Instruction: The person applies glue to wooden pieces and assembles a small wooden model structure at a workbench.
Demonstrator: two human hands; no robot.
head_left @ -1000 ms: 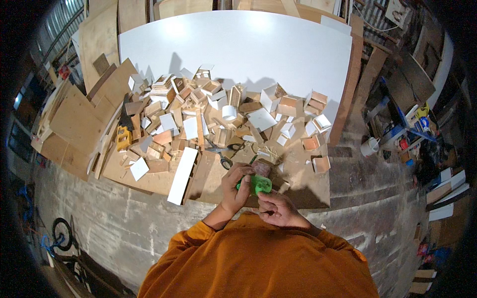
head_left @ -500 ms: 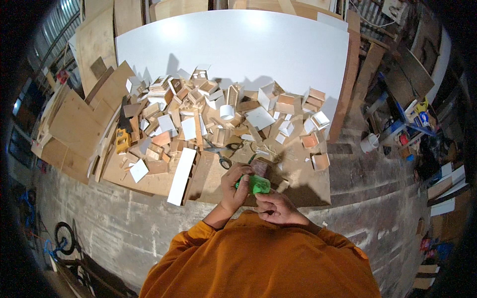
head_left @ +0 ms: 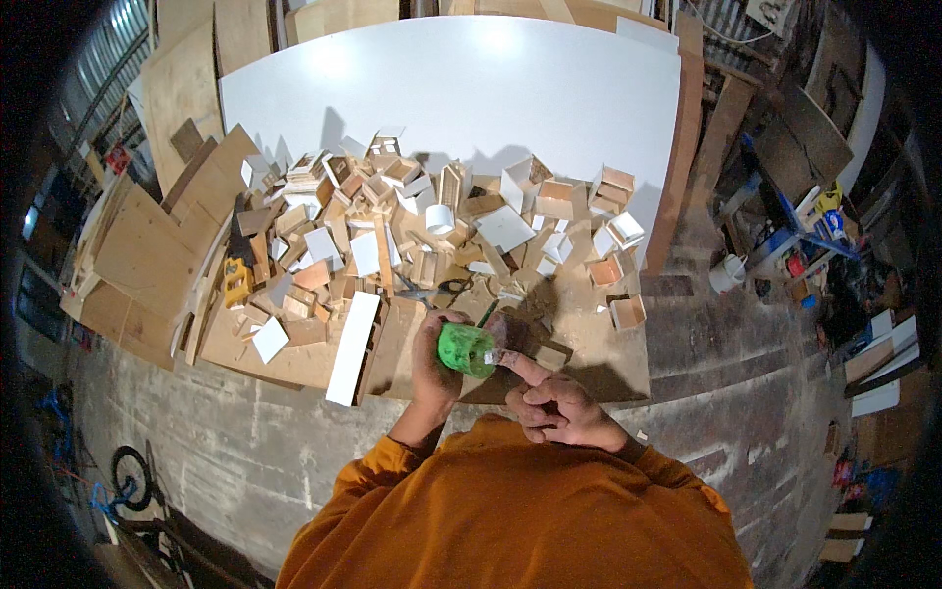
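Note:
Over the front edge of the worktable, my left hand (head_left: 432,358) is wrapped round a small green see-through plastic container (head_left: 461,349), tilted with its end toward the right. My right hand (head_left: 559,407) stretches its index finger to that end, and the other fingers are curled. A small whitish bit (head_left: 490,357) shows at the fingertip; what it is I cannot make out. Just behind the container rises a thin dark stick (head_left: 488,312); whether it stands in the container I cannot tell. Scissors (head_left: 453,286) with dark handles lie beyond my hands.
Small wood and white board pieces (head_left: 373,196) heap across the table (head_left: 618,368). A long white-topped piece (head_left: 353,348) lies left of my hands, a white roll (head_left: 439,218) farther back. A large white panel (head_left: 451,88) stands behind. Plywood sheets (head_left: 147,245) lean at the left.
The container has turned, its end now more toward me and the right, and moved slightly left. My right hand has drawn back from gripping it, with its index finger extended.

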